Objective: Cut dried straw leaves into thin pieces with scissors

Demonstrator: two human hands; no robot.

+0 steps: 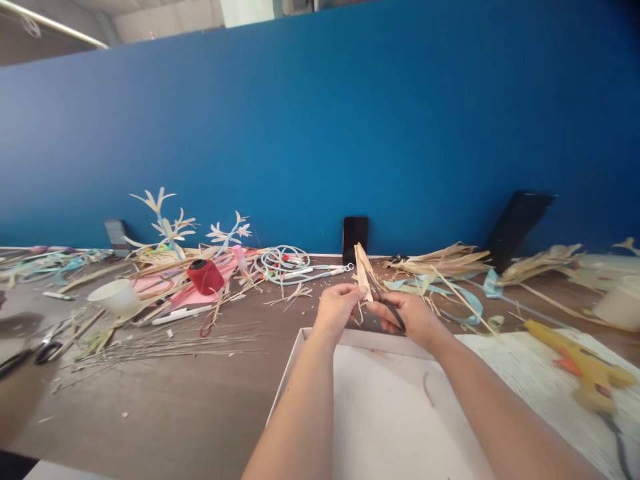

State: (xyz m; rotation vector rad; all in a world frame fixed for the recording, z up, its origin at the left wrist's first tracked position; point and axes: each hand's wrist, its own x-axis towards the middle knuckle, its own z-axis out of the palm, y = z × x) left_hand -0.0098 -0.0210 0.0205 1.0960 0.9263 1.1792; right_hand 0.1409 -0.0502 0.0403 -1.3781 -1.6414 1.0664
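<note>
My left hand (341, 305) pinches a pale strip of dried husk (363, 270), which points up and away from me. In my right hand (406, 312) is a pair of dark-handled scissors (395, 312); the blades lie close along the strip's right side. Whether the blades are touching the strip, I cannot tell. Both hands are above the far edge of a shallow white box (400, 400), where a thin curled scrap (427, 389) lies.
A yellow glue gun (575, 360) rests on printed paper at the right. Left are a red thread spool (205, 276), a white cup (115, 295), husk flowers (170, 227) and thin wires (165, 347). A phone (355, 233) leans on the blue partition (320, 133), near husk bundles (445, 259).
</note>
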